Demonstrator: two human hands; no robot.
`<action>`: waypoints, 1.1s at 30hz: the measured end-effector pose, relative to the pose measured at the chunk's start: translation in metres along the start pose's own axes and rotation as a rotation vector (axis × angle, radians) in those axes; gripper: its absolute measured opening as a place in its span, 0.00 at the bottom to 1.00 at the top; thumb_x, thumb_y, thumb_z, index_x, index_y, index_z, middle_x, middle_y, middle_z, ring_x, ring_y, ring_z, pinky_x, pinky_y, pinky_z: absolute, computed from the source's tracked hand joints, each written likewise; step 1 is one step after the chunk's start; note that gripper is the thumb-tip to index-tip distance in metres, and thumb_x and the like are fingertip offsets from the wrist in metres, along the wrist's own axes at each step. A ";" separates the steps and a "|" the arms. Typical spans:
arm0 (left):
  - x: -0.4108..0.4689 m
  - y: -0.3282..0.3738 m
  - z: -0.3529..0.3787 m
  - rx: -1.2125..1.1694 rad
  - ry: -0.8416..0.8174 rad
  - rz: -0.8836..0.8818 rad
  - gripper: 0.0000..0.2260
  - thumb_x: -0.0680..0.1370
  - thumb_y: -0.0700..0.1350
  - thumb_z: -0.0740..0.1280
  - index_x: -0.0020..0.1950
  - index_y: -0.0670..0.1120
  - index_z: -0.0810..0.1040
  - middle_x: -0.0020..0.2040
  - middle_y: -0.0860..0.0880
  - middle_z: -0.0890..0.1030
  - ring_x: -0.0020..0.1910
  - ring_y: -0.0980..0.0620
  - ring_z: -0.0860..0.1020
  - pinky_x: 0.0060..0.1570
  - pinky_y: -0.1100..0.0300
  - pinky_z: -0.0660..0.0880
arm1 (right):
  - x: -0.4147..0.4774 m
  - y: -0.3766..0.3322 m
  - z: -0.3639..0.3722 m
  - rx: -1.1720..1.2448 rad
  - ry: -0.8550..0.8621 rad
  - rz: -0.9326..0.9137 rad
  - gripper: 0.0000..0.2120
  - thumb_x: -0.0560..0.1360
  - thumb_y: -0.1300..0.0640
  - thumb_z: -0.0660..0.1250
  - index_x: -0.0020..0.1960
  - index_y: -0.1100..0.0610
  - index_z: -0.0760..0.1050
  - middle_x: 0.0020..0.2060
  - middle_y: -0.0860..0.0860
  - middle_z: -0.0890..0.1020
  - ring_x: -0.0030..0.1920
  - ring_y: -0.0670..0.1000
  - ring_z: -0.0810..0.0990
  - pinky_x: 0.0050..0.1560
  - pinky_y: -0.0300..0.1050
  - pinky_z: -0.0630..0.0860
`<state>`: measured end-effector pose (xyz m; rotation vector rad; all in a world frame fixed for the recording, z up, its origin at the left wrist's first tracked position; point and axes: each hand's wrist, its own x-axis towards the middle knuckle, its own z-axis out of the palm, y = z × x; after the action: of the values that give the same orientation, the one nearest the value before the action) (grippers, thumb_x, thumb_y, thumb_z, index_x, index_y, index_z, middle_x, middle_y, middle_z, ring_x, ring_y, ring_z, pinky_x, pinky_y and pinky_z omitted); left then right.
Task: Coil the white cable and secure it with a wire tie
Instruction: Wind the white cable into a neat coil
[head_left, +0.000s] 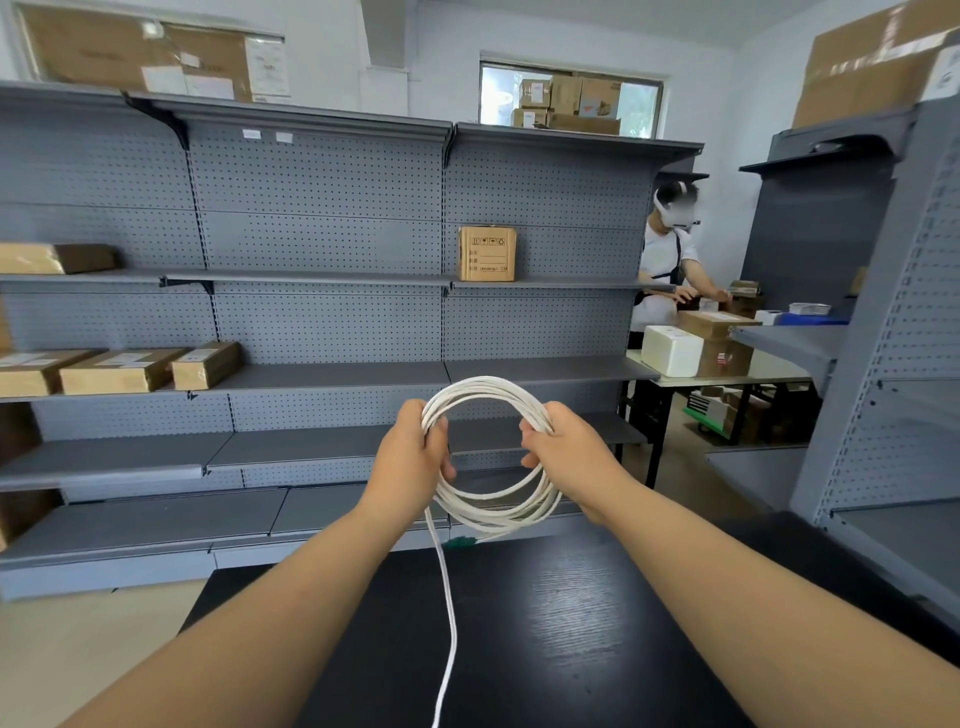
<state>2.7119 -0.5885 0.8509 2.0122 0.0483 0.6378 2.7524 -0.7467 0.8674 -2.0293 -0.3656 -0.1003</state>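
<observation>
Currently the round coil of thin white cable (485, 385) hangs upright above the black wood-grain tabletop (571, 623), held on both sides: the left hand (415, 457) curls its fingers around the left strands and the right hand (566, 452) grips the right bundle. A loose tail (449, 623) trails down across the table. If either grip slackens, the loops would likely spring apart and tangle. A small green piece (460, 543) sits under the coil; whether it is the wire tie I cannot tell
</observation>
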 end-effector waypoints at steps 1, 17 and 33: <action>0.001 0.001 -0.001 0.044 0.003 0.022 0.07 0.81 0.45 0.54 0.45 0.45 0.65 0.29 0.47 0.75 0.30 0.53 0.76 0.28 0.63 0.66 | 0.000 -0.001 -0.002 -0.009 -0.007 0.001 0.06 0.77 0.60 0.58 0.43 0.51 0.69 0.39 0.48 0.75 0.39 0.48 0.79 0.32 0.41 0.66; 0.004 0.010 0.001 0.141 -0.103 0.129 0.03 0.80 0.43 0.57 0.50 0.44 0.69 0.32 0.49 0.74 0.28 0.55 0.74 0.26 0.70 0.67 | 0.000 -0.012 -0.004 -0.180 0.002 -0.107 0.07 0.79 0.55 0.58 0.51 0.57 0.72 0.41 0.53 0.77 0.46 0.57 0.78 0.53 0.59 0.77; -0.002 -0.015 0.006 -0.400 -0.197 -0.192 0.17 0.72 0.63 0.65 0.54 0.54 0.78 0.54 0.55 0.81 0.57 0.56 0.77 0.62 0.56 0.68 | 0.010 -0.005 -0.027 -0.126 0.139 -0.046 0.07 0.80 0.54 0.56 0.47 0.55 0.70 0.36 0.49 0.73 0.39 0.51 0.72 0.51 0.57 0.76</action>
<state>2.7159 -0.5861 0.8352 1.6486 -0.0041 0.2967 2.7626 -0.7665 0.8864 -2.1249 -0.3254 -0.2980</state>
